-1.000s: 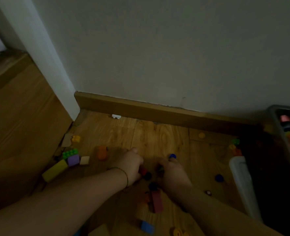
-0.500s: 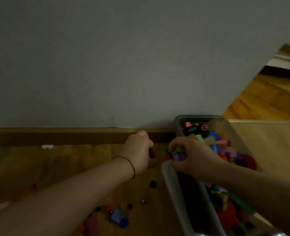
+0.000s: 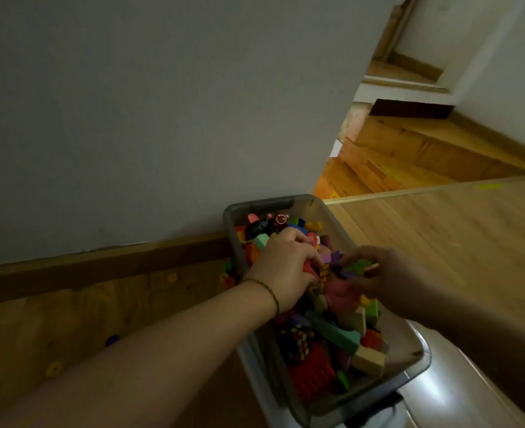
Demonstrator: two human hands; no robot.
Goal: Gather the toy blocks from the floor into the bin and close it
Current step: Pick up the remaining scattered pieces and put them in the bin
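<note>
Technician: Both hands had travelled right since the earlier frames. The left hand (image 3: 281, 270), half a second before still short of the rim, was now over the grey translucent plastic bin (image 3: 258, 203). The right hand (image 3: 387, 273) sat further in over the pile.

Supervisor: State of each grip?

Technician: The left grip was narrow, fingers curled round small toy blocks (image 3: 309, 268), a red one showing beneath. The right grip pinched green and purple pieces (image 3: 358, 266). Both loads hung just above the multicoloured heap filling the bin.

Supervisor: Step in hand?

Technician: Release, by my reading. The next move called for opening both grips low over the heap, then returning left for strays: a yellow disc (image 3: 53, 369), a small blue piece (image 3: 112, 339) and a second yellow disc (image 3: 172, 277) near the wooden skirting board (image 3: 100, 265). Closing was not yet due.

Supervisor: Edges and room?

Technician: The bin's far end stood against the grey wall (image 3: 162, 118). The heap rose near rim level, which could hinder closing. A white panel (image 3: 434, 393), possibly the lid, lay under or beside the bin; I could not tell which. The wooden floor (image 3: 440, 242) to the right was open.
</note>
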